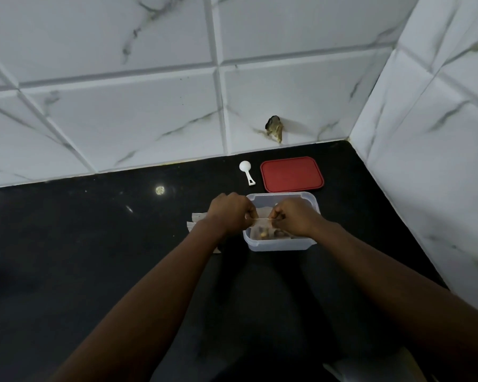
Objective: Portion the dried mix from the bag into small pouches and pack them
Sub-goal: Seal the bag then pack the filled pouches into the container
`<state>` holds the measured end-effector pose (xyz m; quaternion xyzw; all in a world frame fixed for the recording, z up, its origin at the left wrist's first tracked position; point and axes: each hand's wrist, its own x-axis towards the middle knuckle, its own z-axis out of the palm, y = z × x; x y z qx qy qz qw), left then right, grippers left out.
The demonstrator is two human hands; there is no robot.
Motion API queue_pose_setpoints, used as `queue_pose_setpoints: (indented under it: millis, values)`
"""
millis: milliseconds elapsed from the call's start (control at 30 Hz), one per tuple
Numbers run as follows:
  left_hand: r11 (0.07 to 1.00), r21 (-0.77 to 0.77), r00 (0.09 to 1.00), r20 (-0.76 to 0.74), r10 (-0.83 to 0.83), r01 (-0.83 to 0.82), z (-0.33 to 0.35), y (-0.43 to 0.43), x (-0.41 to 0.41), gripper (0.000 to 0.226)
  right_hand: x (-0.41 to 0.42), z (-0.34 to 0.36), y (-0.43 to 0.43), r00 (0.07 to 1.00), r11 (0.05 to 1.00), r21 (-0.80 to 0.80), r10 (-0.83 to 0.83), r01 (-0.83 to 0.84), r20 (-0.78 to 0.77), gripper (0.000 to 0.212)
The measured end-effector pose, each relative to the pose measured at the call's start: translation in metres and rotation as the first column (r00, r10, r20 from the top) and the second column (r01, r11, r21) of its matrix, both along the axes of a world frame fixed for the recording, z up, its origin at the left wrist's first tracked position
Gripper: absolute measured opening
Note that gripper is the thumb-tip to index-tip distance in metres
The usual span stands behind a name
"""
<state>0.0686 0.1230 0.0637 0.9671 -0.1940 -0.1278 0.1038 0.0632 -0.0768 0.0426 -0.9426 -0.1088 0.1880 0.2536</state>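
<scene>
A clear plastic container stands on the black counter. Over its middle, my left hand and my right hand pinch the two ends of a small translucent pouch, stretched between them. Brownish dried mix shows in a pouch lying in the container below my hands. A few pale empty pouches lie on the counter just left of my left hand, partly hidden by my wrist.
A red lid lies behind the container near the wall. A white scoop lies to its left. Tiled walls close off the back and right side. A pale object sits at the bottom edge.
</scene>
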Motion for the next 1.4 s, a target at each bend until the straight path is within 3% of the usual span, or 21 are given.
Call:
queue_pose_setpoints:
  millis: [100, 233, 333, 533, 700, 767, 900, 1000, 1167, 1400]
  values:
    - [1.0, 0.01, 1.0, 0.018, -0.021, 0.021, -0.001, -0.002, 0.002, 0.023, 0.001, 0.0, 0.002, 1.0, 1.0, -0.011, -0.006, 0.006, -0.018, 0.011]
    - [0.933, -0.341, 0.992, 0.009, 0.128, -0.117, 0.0, 0.018, 0.0, 0.02, 0.0, 0.01, 0.007, 0.998, 0.993, 0.109, -0.057, 0.053, 0.036, 0.025]
    - [0.851, -0.486, 0.977, -0.023, 0.213, -0.197, 0.002, 0.05, -0.001, 0.015, 0.001, 0.021, 0.025, 0.985, 0.964, 0.258, -0.104, 0.065, 0.139, 0.018]
    - [0.944, -0.225, 0.964, -0.168, 0.207, -0.242, -0.003, 0.112, -0.005, 0.019, 0.0, 0.031, 0.092, 0.985, 0.957, 0.28, 0.026, -0.073, 0.169, 0.021]
    - [0.971, -0.081, 0.96, -0.187, 0.206, -0.224, -0.019, 0.129, -0.013, 0.035, 0.001, 0.009, 0.136, 0.985, 0.989, 0.0, 0.15, -0.151, 0.086, 0.042]
    - [0.975, -0.078, 0.966, -0.177, 0.191, -0.207, -0.023, 0.131, -0.016, 0.031, 0.0, -0.001, 0.145, 0.988, 0.986, -0.08, 0.147, -0.143, 0.044, 0.046]
    - [0.983, -0.071, 0.979, -0.126, 0.161, -0.171, -0.024, 0.137, -0.018, 0.013, -0.005, -0.009, 0.149, 0.991, 0.989, -0.076, 0.13, -0.129, 0.018, 0.022]
    - [0.961, -0.216, 0.977, -0.159, 0.142, -0.175, -0.023, 0.143, -0.019, 0.007, -0.01, -0.002, 0.142, 0.994, 0.996, 0.009, 0.091, -0.092, 0.067, 0.012]
    - [0.844, -0.497, 0.976, -0.179, 0.127, -0.201, -0.005, 0.142, -0.015, 0.01, -0.012, 0.031, 0.118, 0.988, 0.983, 0.164, 0.057, -0.08, 0.143, 0.01]
    - [0.771, -0.637, 0.999, -0.046, -0.002, -0.028, 0.044, 0.085, 0.002, 0.006, -0.012, 0.079, 0.06, 0.964, 0.967, 0.255, -0.061, -0.007, 0.258, 0.006]
